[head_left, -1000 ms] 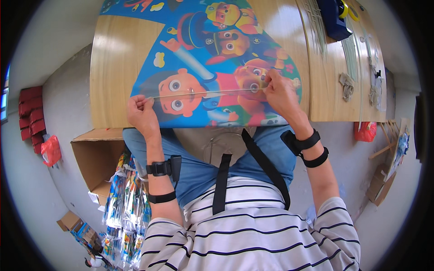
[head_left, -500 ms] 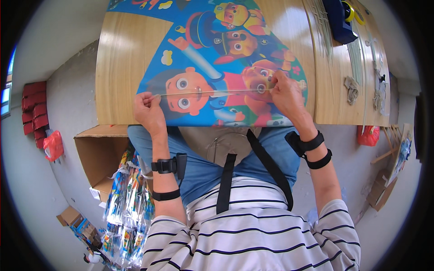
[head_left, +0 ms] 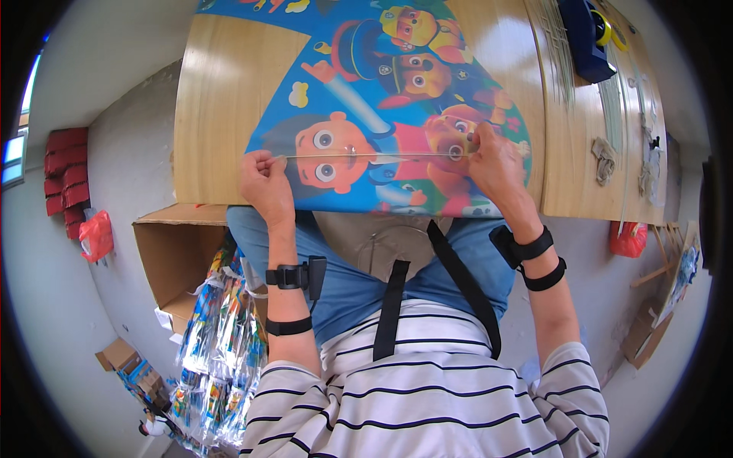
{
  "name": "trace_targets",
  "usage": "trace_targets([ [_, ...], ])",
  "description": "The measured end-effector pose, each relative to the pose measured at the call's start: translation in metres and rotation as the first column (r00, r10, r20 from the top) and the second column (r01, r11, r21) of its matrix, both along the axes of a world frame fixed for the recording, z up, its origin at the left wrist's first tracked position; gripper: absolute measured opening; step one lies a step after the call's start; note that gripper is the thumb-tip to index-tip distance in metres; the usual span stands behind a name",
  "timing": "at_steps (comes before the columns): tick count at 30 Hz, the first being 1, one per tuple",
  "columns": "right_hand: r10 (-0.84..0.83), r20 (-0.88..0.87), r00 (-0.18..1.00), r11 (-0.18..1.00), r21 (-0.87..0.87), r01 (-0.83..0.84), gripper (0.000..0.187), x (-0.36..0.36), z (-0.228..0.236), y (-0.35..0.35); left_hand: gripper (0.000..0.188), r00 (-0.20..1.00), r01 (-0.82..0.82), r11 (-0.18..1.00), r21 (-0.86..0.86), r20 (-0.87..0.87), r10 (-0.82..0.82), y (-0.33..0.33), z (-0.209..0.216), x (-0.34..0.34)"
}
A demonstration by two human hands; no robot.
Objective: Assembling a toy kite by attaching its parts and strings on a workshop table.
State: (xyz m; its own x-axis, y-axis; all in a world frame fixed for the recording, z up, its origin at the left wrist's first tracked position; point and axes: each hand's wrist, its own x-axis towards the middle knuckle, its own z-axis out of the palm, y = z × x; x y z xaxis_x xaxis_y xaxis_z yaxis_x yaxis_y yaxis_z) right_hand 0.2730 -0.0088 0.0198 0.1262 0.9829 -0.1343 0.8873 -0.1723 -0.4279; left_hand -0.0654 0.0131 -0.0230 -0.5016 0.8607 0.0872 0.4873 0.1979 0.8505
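A thin pale rod (head_left: 405, 155) runs straight across a printed cartoon sheet (head_left: 336, 95), which is shaped like a kite sail and lies on the wooden table. My left hand (head_left: 267, 179) is closed on the rod's left end, thumb and fingers pinched together near the sheet's left edge. At the right end, my right hand (head_left: 496, 164) pinches the same rod over the picture of a dog. Both hands are close to the table's near edge. The sheet's bottom edge lies along that near edge, and its far part runs out of view.
Several thin pale rods (head_left: 561, 65) lie at the table's right, beside a blue tape dispenser (head_left: 586, 46) and a crumpled cloth strip (head_left: 603, 160). Below the table's left side stands an open cardboard box (head_left: 172, 259) with shiny packets (head_left: 225, 328) spilling out.
The whole view has shifted slightly, so the table and both hands appear farther right. Both hands keep their pinch on the rod, in nearly the same place over the sheet.
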Motion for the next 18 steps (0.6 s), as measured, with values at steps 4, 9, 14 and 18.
trace_targets([
  [4, 0.005, 0.048, 0.999, 1.0, 0.016, -0.005, 0.021, 0.0, -0.003, -0.001, 0.019, 1.0, 0.0, 1.0, -0.009, -0.013, 0.0, 0.0, 0.006, 0.004],
  [9, 0.013, 0.063, 0.998, 1.0, 0.023, -0.014, 0.021, 0.002, -0.006, -0.001, 0.019, 0.999, -0.003, 1.0, 0.0, -0.038, 0.003, -0.001, 0.006, 0.005],
  [14, 0.027, 0.063, 0.998, 0.999, 0.03, -0.029, 0.021, 0.002, -0.007, -0.001, 0.02, 0.951, -0.012, 1.0, 0.029, -0.308, 0.02, -0.003, -0.003, -0.008],
  [18, 0.025, 0.074, 0.997, 0.999, 0.041, -0.028, 0.021, 0.002, -0.007, -0.002, 0.023, 0.977, -0.002, 1.0, 0.003, -0.214, 0.003, -0.002, -0.005, -0.017],
])
